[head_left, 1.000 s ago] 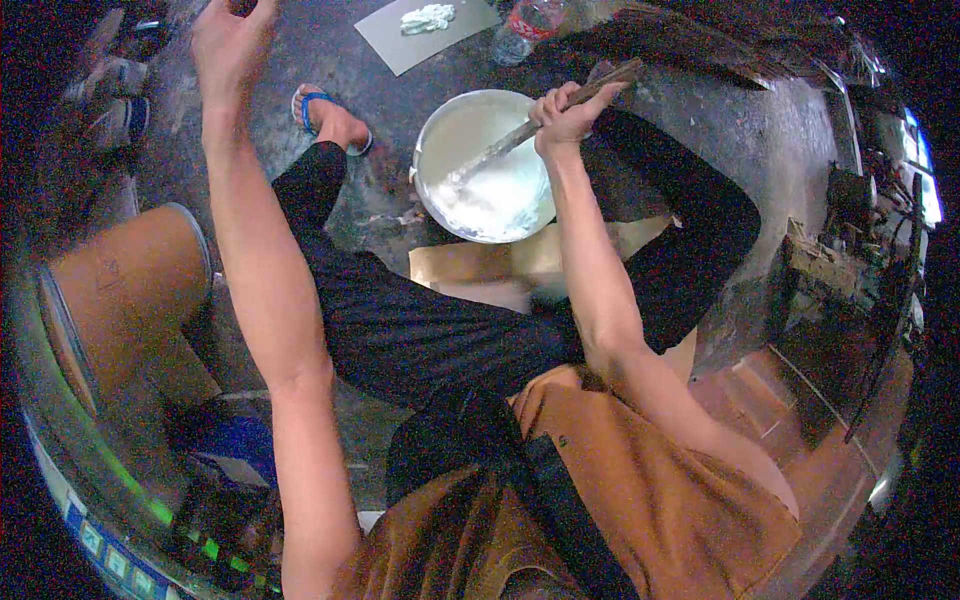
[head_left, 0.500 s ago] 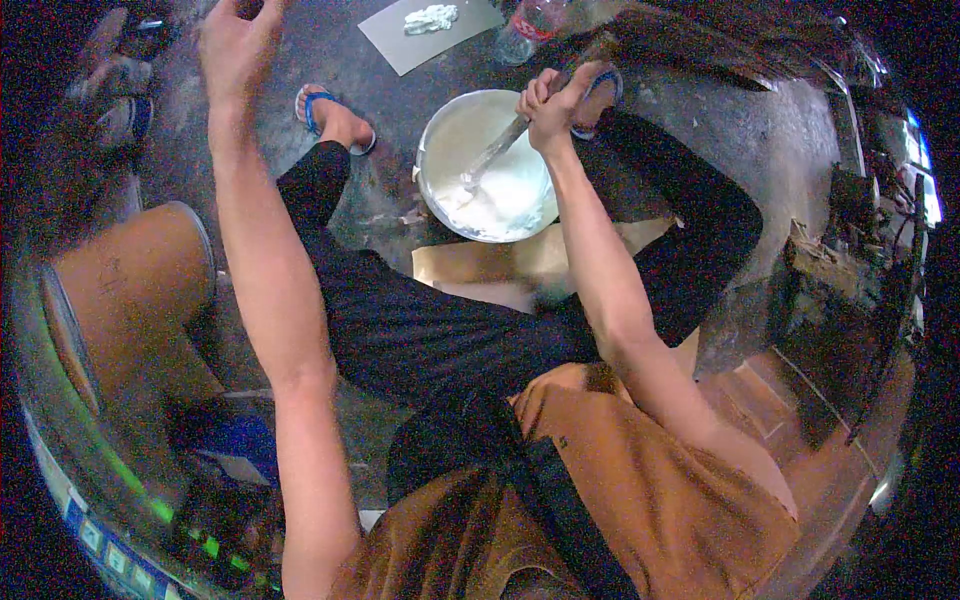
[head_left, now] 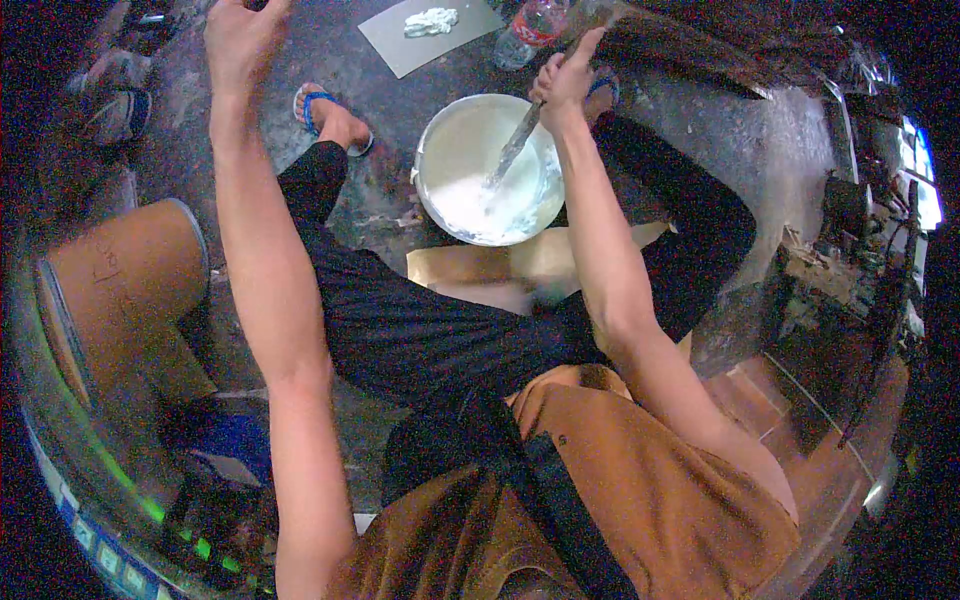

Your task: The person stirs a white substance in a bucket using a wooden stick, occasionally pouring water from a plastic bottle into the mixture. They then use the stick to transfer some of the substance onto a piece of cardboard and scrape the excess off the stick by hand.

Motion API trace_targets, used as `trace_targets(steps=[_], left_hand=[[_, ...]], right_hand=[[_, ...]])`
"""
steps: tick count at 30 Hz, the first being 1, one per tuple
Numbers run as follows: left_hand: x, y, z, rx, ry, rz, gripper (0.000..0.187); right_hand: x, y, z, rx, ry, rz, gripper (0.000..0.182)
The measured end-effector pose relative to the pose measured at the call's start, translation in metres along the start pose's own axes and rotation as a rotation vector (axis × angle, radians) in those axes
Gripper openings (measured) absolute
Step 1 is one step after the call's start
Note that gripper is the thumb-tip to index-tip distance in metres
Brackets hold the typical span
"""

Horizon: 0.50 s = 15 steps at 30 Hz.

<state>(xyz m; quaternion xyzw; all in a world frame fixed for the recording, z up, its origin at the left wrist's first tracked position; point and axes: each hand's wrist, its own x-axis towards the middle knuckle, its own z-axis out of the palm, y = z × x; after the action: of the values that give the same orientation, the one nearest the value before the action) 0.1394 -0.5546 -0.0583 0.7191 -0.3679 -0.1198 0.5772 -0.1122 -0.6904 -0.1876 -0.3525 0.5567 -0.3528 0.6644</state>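
A wooden stick [head_left: 521, 137] coated in white is gripped in my right hand [head_left: 563, 82], with its thumb pointing up along the upper end. The stick slants down into a white bucket [head_left: 418, 172], and its lower end dips into thick white paste [head_left: 492, 222]. Paste also smears the bucket's inner wall. At the top edge, on the left, is my left hand [head_left: 245, 40], well apart from the bucket. The frame cuts off most of its fingers, so its grip is hidden.
A grey sheet [head_left: 390, 40] carrying a white lump [head_left: 432, 22] lies beyond the bucket, beside a clear plastic bottle [head_left: 516, 48] with a red label. Cardboard [head_left: 445, 265] lies below the bucket. A brown drum [head_left: 130, 265] rests at left; cluttered debris [head_left: 820, 262] lines the right.
The lower end of the stick has shifted right and slightly down in the paste. My right hand has moved slightly right and the stick stands steeper. My left hand has barely moved.
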Motion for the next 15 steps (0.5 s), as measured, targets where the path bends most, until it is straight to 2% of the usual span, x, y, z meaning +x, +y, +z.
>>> trace_targets(steps=[2,8,15], left_hand=[[-0.001,0.002,-0.001,0.026,0.005,0.005,0.019],[-0.005,0.016,0.004,0.095,0.032,-0.019,0.02],[0.001,0.011,0.002,0.041,-0.012,0.023,0.022]], right_hand=[[-0.002,-0.011,0.001,0.029,0.027,-0.008,0.072],[-0.024,-0.02,0.002,0.13,-0.221,-0.042,0.071],[-0.062,-0.044,0.016,0.192,-0.351,-0.113,0.073]])
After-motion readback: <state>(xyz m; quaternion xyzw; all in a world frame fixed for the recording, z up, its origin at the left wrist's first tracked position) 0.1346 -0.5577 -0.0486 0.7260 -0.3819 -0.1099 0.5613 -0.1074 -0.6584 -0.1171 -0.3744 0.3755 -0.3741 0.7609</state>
